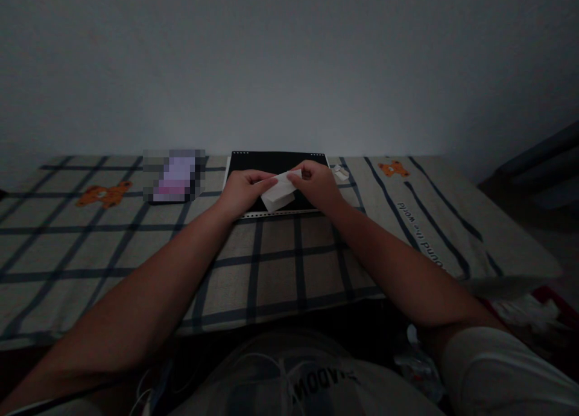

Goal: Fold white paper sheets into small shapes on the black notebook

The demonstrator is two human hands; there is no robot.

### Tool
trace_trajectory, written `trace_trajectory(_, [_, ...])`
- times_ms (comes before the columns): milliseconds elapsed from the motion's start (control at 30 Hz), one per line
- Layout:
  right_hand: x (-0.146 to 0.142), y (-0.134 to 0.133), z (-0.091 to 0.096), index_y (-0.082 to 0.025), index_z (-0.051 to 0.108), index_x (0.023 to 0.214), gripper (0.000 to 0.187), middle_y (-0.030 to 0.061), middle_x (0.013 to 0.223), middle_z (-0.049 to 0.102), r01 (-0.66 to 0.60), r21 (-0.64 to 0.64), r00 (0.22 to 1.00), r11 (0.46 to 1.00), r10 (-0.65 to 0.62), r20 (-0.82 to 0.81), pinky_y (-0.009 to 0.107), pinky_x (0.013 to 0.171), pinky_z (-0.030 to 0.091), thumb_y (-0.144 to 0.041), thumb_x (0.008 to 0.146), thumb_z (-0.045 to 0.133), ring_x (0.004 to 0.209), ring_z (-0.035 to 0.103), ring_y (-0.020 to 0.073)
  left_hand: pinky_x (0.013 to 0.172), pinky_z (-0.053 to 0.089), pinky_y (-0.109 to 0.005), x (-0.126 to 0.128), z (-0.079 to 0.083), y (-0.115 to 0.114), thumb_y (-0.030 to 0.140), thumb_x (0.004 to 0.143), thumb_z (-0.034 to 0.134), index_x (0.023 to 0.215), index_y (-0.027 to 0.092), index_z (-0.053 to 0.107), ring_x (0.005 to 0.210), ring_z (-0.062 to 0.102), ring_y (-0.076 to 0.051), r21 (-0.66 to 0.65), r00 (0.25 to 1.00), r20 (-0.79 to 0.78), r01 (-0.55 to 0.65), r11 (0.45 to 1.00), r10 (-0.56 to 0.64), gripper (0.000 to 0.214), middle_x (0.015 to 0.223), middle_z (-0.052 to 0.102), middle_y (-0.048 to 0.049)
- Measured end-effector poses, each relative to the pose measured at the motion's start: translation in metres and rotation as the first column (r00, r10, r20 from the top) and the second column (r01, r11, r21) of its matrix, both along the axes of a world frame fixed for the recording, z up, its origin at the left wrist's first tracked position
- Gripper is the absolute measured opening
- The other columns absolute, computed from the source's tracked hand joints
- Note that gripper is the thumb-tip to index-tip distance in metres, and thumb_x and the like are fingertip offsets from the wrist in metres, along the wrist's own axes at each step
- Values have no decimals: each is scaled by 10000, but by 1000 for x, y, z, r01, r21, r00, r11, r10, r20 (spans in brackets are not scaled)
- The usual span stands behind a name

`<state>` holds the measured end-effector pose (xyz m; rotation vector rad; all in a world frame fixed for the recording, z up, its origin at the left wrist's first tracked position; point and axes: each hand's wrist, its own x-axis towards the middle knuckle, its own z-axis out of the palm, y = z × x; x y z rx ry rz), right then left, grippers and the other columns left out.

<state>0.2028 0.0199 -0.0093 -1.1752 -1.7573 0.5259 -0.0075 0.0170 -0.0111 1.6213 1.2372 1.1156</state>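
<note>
Both hands pinch a folded piece of white paper along its upper edge. My left hand is closed on the paper's left end, thumb against the fingers. At the other end, my right hand grips it between thumb and bent fingers. Loose flaps of the paper hang toward me. Beneath the hands lies a black notebook with punched holes along its near edge, flat on the table. Just right of the notebook rests a small white folded paper piece.
A phone, its screen blurred out, stands or leans at the left. A checked cloth with bear prints covers the table. Behind it rises a plain wall. Plastic bags sit below the table's front edge at right.
</note>
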Motion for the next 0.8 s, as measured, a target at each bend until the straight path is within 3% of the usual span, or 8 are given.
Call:
trace_trajectory(500, [0, 5, -6, -203, 689, 788, 79, 10, 752, 702, -65, -207, 988, 976, 34, -149, 316, 647, 474, -275, 797, 718, 705, 633, 183, 764, 580, -334, 3, 2, -3, 434, 721, 870, 868, 179, 837, 777, 719, -210, -96, 997, 73, -25, 995, 32, 296, 846, 810, -70])
trace_trajectory(800, [2, 3, -5, -206, 699, 806, 72, 13, 795, 708, -73, -239, 988, 968, 37, -153, 311, 674, 471, -271, 796, 729, 740, 622, 180, 720, 582, -303, 7, 7, -6, 371, 712, 874, 843, 167, 825, 727, 713, -187, -141, 995, 89, -26, 990, 39, 247, 824, 808, -73])
